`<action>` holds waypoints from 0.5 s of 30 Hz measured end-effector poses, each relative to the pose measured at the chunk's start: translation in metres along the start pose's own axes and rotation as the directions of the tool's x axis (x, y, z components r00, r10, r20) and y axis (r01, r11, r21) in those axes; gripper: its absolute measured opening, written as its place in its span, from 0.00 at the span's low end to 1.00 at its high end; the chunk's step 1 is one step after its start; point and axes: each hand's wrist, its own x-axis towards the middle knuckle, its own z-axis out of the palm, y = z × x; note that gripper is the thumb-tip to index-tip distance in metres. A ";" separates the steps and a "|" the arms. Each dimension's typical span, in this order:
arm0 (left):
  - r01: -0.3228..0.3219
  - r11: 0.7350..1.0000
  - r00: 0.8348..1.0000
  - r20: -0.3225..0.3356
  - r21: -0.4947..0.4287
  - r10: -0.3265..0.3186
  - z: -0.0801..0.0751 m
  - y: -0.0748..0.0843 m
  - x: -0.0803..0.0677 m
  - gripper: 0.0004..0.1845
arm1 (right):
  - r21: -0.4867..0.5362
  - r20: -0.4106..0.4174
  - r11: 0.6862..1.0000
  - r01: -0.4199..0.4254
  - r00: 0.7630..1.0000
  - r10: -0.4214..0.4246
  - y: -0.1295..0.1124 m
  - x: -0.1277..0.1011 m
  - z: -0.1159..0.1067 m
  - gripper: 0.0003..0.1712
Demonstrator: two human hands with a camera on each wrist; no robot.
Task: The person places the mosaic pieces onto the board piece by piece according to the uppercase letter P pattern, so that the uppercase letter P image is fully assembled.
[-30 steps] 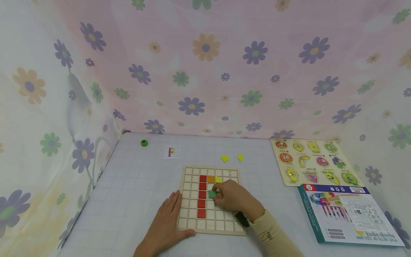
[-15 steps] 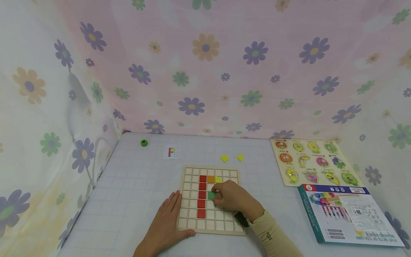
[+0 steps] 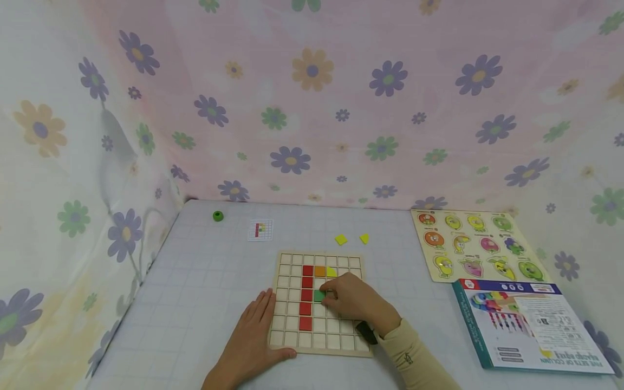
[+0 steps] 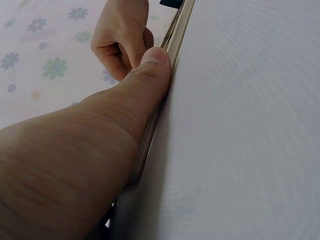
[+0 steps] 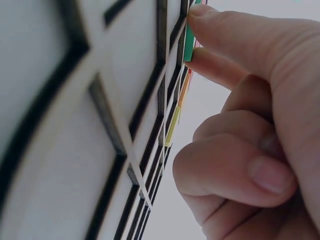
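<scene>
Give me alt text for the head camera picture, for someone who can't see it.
A person's right hand sets a green tile into a wooden grid board beside a column of red tiles, while the left hand rests flat at the board's left edge. Two loose yellow tiles lie beyond the board, on a table walled by flowered fabric.

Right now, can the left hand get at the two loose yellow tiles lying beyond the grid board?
Probably not directly. The left hand presses the grid board at its near left edge, and the yellow tiles lie past the far edge, with the right hand between.
</scene>
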 end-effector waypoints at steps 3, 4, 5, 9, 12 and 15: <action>0.004 1.000 1.000 0.006 0.008 -0.004 0.001 -0.001 0.000 0.71 | -0.004 -0.004 1.000 0.011 1.000 -0.011 0.001 0.001 0.001 0.12; 0.002 1.000 1.000 0.006 0.010 -0.002 0.001 -0.001 0.000 0.71 | -0.007 -0.006 1.000 0.014 1.000 -0.014 0.001 0.001 0.002 0.12; 0.001 1.000 1.000 0.005 0.012 -0.001 0.002 -0.001 0.000 0.71 | -0.011 -0.005 1.000 0.017 1.000 -0.017 0.002 0.001 0.002 0.11; -0.003 1.000 1.000 0.002 0.012 0.003 0.002 -0.002 0.000 0.70 | -0.025 -0.005 0.999 0.024 1.000 -0.024 0.002 0.001 0.001 0.10; -0.001 1.000 1.000 0.004 0.008 0.001 0.002 -0.002 0.000 0.70 | -0.030 -0.007 0.999 0.032 0.999 -0.032 0.002 0.001 0.001 0.10; 0.004 1.000 1.000 0.008 0.008 -0.004 0.002 -0.002 0.001 0.71 | -0.025 -0.007 0.999 0.035 0.999 -0.035 0.001 0.001 0.000 0.09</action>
